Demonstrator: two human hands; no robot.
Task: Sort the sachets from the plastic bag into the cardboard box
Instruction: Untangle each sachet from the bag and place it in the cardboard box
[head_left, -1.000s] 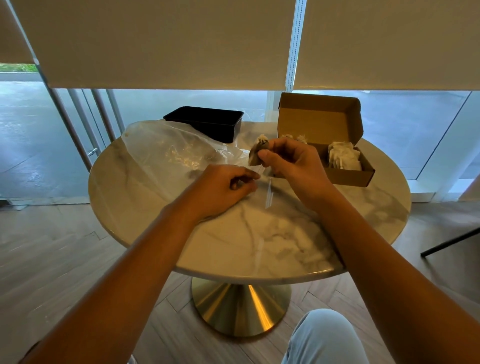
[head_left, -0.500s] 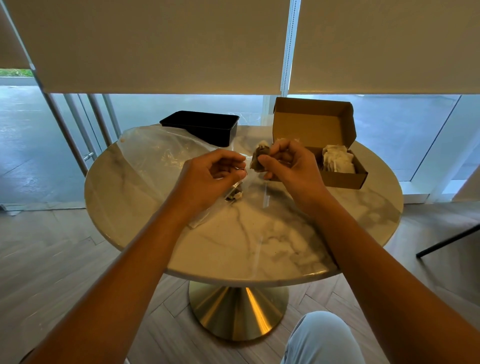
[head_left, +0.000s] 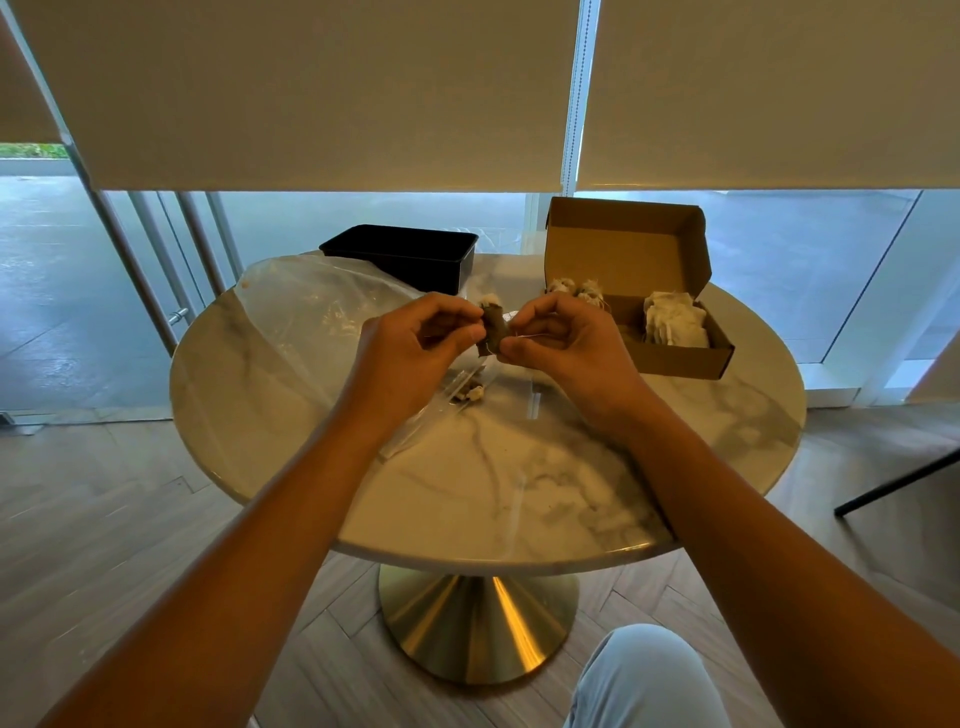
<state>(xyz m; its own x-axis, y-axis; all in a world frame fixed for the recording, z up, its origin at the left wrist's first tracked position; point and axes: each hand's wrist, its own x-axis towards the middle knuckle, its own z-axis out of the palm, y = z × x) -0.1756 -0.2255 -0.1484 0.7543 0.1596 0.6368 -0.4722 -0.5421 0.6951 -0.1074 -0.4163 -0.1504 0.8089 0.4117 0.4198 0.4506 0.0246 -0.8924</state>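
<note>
Both hands meet above the middle of the surface (head_left: 467, 499), the left hand (head_left: 415, 345) and the right hand (head_left: 563, 345) each pinching the same brown sachet (head_left: 493, 332) between fingertips. The cardboard box (head_left: 670, 353) sits open at two o'clock with pale sachets (head_left: 672, 322) inside. The plastic bag (head_left: 311, 312) lies crumpled at ten o'clock, beside a black tray (head_left: 405, 254) at twelve.

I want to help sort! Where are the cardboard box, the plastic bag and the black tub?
cardboard box (head_left: 680, 358): head view, front wall.
plastic bag (head_left: 301, 306): head view, crumpled middle.
black tub (head_left: 415, 265): head view, front wall.
</note>
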